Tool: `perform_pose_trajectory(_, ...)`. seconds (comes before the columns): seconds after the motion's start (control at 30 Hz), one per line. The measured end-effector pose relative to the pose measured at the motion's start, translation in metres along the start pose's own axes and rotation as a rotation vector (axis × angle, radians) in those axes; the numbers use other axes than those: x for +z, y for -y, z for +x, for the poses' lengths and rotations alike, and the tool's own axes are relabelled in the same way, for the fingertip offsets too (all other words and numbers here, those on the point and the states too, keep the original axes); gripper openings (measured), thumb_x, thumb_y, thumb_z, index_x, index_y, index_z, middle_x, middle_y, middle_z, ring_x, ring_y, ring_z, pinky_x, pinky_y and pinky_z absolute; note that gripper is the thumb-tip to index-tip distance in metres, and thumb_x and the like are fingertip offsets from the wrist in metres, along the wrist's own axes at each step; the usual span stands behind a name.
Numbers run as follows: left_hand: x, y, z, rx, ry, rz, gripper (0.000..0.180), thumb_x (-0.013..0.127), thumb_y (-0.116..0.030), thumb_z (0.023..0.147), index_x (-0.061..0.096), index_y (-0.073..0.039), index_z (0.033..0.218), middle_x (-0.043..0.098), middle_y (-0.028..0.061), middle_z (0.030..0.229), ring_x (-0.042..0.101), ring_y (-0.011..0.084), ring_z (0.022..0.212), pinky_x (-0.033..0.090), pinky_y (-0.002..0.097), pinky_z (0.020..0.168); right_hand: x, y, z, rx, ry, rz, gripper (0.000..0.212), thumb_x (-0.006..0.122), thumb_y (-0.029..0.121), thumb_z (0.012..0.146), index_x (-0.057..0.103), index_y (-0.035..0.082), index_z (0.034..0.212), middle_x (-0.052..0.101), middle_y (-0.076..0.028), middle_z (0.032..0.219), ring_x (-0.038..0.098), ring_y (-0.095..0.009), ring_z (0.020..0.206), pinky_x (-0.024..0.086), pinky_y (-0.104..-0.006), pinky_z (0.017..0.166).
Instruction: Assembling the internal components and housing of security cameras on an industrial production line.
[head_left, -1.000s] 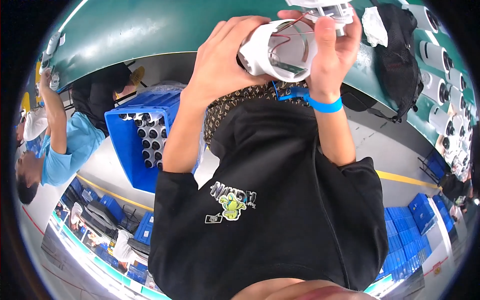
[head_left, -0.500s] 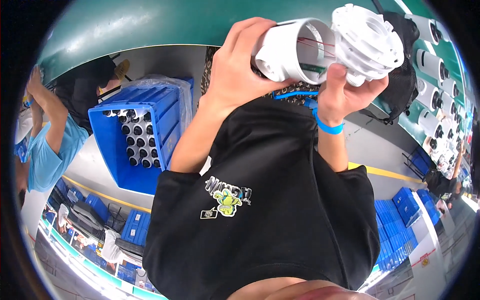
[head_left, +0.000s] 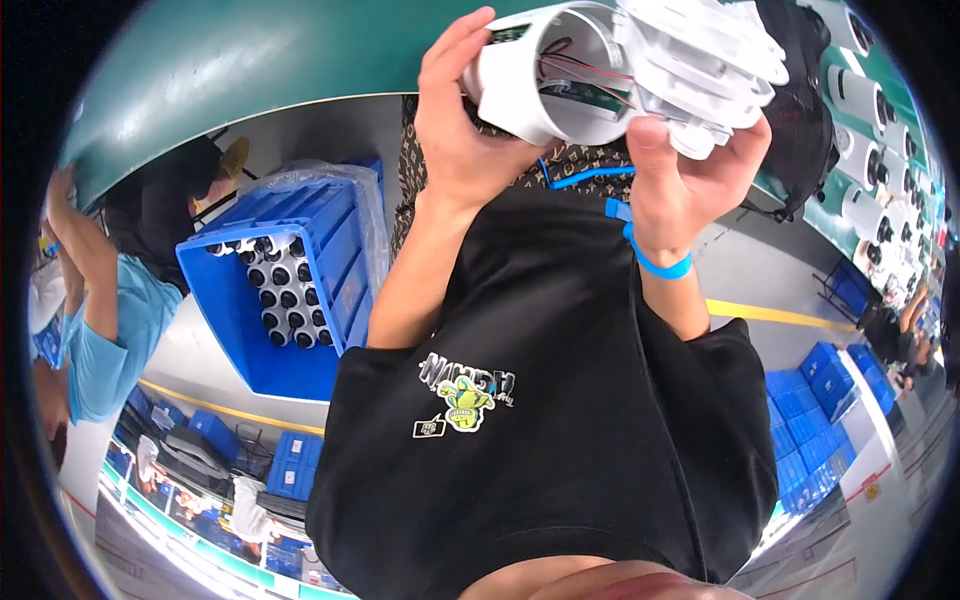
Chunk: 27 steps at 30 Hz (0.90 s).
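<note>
My left hand [head_left: 455,120] is wrapped round a white cylindrical housing [head_left: 515,90], tilted so its open end faces right. Inside it are green circuit boards and thin red and dark wires [head_left: 585,72]. These wires run across to a white round plastic part [head_left: 700,65] with ridged, stepped edges. My right hand [head_left: 690,175] grips that part from below, thumb on the near side and fingers behind it. The two white pieces are close together at the housing's rim; whether they touch I cannot tell. A blue band [head_left: 655,258] circles my right wrist.
A green worktable [head_left: 300,50] spans the top. White cylindrical units [head_left: 858,100] stand in rows on it at right, beside a black bag [head_left: 800,120]. At left, a blue crate [head_left: 250,365] holds several black-and-white units. A co-worker in a blue shirt [head_left: 125,320] is at far left.
Both hands have moved slightly up and left with the white pieces. The ridged part has tipped to show its side, and more wire and circuit board show inside the housing.
</note>
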<state>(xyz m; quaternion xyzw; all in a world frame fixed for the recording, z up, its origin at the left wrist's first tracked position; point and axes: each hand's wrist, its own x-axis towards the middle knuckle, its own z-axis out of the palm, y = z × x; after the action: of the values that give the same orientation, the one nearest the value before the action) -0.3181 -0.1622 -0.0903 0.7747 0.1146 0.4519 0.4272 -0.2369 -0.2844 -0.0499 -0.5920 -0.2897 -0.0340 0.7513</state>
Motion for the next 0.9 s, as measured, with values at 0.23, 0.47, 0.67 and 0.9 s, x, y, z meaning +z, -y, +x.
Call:
perform_pose_trajectory(0.23,-0.003,0.017,-0.014,-0.196,-0.029,-0.144,0.086,0.091,-0.016,0.053,0.041,0.001,0.122,0.056,0.0117,0.114,0.058,0.0189,0.101,0.048,0.0318,0.088,0.014,0.017,0.000,0.129,-0.005,0.004,0.074,0.082,0.001,0.067,0.036,-0.001,0.125,0.051,-0.015,0.118,0.056,-0.023,0.106,0.049,-0.0355,0.088)
perform_pose_trajectory(0.47,-0.009,0.010,-0.006,-0.160,0.011,-0.069,0.091,0.093,-0.018,0.053,0.039,0.002,0.124,0.061,0.0149,0.110,0.063,0.0215,0.097,0.052,0.0321,0.084,0.040,0.046,0.019,0.293,-0.094,0.207,0.076,0.085,0.001,0.062,0.035,-0.001,0.118,0.046,-0.019,0.124,0.051,-0.025,0.115,0.046,-0.0360,0.094)
perform_pose_trajectory(0.67,-0.010,0.013,-0.006,-0.137,0.013,-0.017,0.092,0.093,-0.018,0.052,0.039,0.001,0.123,0.061,0.0148,0.109,0.063,0.0216,0.097,0.052,0.0320,0.084,0.039,0.043,0.019,0.331,-0.099,0.227,0.078,0.087,0.002,0.060,0.035,0.000,0.118,0.045,-0.020,0.125,0.052,-0.025,0.115,0.046,-0.0359,0.094)
perform_pose_trajectory(0.9,-0.006,0.010,-0.006,-0.054,0.017,-0.037,0.096,0.092,-0.013,0.050,0.038,0.000,0.127,0.053,0.0197,0.124,0.058,0.0253,0.107,0.048,0.0347,0.091,0.016,0.018,0.010,0.048,0.049,-0.016,0.083,0.081,-0.004,0.065,0.031,-0.001,0.131,0.051,-0.015,0.118,0.055,-0.022,0.107,0.049,-0.0341,0.089)
